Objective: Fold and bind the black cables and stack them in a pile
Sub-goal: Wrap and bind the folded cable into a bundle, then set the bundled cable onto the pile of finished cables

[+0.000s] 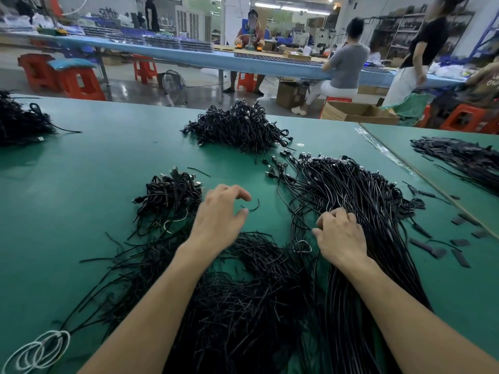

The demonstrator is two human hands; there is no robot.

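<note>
— Loose cables?
— Under my right hand, which is curled into them. Strands run away from me.
— Left hand?
— Hovering, loosely curved, empty. It's nearer the bound pile, just to its left.

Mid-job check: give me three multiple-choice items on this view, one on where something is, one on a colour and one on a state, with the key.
1. The right hand is on:
A the loose cables
B a stool
C a cardboard box

2. The table is:
A red
B green
C white

3. The loose cables lie:
A packed in a box
B hung from a hook
C stretched out long, unfolded

Key:
1. A, because its fingers curl into the strands right of centre.
2. B, because the bare surface is green all round the piles.
3. C, because the strands run long toward the near edge with no fold or tie.
</note>
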